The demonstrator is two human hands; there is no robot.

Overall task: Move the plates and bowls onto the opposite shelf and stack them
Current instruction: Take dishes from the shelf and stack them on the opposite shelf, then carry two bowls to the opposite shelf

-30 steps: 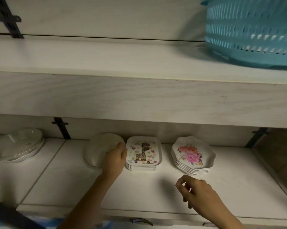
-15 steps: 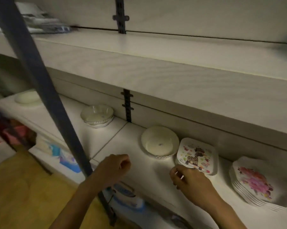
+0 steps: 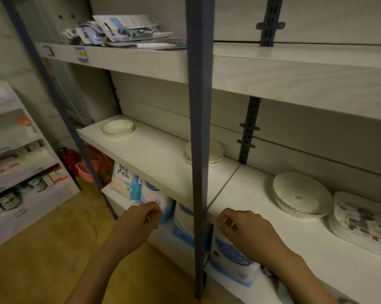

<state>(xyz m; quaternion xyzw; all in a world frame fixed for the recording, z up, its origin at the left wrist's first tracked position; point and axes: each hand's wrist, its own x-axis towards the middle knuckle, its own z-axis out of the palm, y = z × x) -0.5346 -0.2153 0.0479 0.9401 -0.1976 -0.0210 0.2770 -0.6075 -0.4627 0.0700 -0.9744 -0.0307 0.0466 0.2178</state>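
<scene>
Since a moment ago our view has swung left along the shelf: the flower-printed stack has slid out of sight, and both hands have drawn back from the plates to the front edge. Nearest us, our left hand (image 3: 139, 222) hangs in front of the shelf lip, its fingers loosely curled and holding nothing. Our right hand (image 3: 246, 229) rests over the shelf edge (image 3: 220, 194) just right of the blue upright post (image 3: 199, 150), fingers likewise half curled and empty.

Further right, the stack of printed rectangular plates (image 3: 362, 222) sits beside the stack of round white plates (image 3: 303, 194), the two nearly touching. Beyond the post, a small stack of bowls (image 3: 213, 153) is partly hidden behind it, and at the far left end a single cream bowl (image 3: 118, 127) stands alone.

We judge we are between carries, turning to fetch more pieces. To do it well, we should lift one whole stack with both hands under its base, keep it level, and clear the post while turning away. Like should go on like, round on round, rims seated squarely before we let go.
</scene>
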